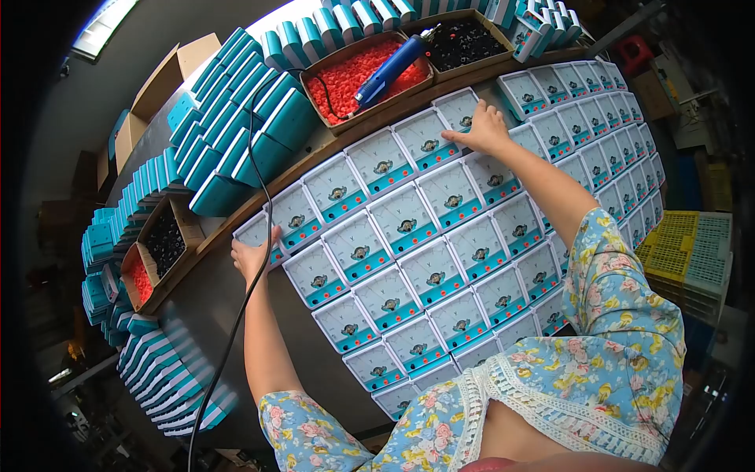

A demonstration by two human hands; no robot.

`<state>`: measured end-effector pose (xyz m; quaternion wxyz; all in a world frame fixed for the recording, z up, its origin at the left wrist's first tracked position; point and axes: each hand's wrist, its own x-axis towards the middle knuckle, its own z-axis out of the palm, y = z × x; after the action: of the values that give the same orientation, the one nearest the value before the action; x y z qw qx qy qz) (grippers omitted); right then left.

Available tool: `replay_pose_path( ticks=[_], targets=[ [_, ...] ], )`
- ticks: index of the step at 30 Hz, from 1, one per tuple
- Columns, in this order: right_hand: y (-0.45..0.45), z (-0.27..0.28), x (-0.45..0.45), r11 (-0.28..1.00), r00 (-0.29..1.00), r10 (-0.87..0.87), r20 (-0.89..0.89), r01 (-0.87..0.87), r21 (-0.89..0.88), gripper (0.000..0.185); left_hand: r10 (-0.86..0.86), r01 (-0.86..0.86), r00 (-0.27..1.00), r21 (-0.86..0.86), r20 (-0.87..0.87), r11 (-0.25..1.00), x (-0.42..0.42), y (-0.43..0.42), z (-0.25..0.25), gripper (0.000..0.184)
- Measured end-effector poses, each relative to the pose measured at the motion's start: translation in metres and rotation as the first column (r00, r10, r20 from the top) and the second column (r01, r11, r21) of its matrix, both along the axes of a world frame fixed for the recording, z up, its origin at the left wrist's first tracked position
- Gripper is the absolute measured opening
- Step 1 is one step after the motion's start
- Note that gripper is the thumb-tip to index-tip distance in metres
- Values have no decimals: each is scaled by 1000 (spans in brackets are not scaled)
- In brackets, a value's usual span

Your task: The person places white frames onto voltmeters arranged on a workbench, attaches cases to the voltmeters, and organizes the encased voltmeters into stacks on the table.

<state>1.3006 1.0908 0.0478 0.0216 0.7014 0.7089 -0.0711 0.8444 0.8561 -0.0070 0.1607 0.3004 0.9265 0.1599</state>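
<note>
The dark workbench point(212, 295) carried everything, and on it the white-and-teal meters point(409, 224) lay face up in tight rows, edge against edge, probably so each dial and terminal stayed within reach. Along the wooden edging, beyond the top row, sat the box of red caps point(370, 67) and the box of dark parts point(464, 43), likely put there to be handy without covering a dial. The blue screwdriver point(389, 72) rested across the red caps, its cable trailing past my left arm. My left hand point(250, 256) was at the near-left end of that top row, thumb and fingers part-way spread about the end meter; my right hand point(489, 130) was at the other end, thumb and fingertips parted around the last one. Both seemed placed to steady the row, but I cannot tell whether either truly gripped.
</note>
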Motion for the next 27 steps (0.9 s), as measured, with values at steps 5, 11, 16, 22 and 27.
replay_pose_path(
  ticks=[5, 11, 16, 22, 27],
  targets=[
    [1, 9, 1, 999, 1000, 18, 5, -18, -36, 118, -9, 5, 998, -51, -69, 999, 11, -1, 15, 120],
    [53, 74, -29, 961, 979, 114, 170, -65, -269, 109, -93, 147, 974, -268, 206, 952, -68, 23, 58, 105],
    [101, 49, -21, 988, 997, 68, -20, -70, -139, 109, 90, -130, 908, 70, 409, 989, -93, 23, 54, 80],
    [28, 50, 52, 961, 928, 183, -325, -100, 257, 75, 163, -359, 896, 458, 414, 813, -73, -50, -1, 63],
    [-90, -22, 103, 955, 979, 193, 71, -204, 213, 99, -299, 295, 954, 259, -26, 920, 97, -96, -16, 95]
  ],
)
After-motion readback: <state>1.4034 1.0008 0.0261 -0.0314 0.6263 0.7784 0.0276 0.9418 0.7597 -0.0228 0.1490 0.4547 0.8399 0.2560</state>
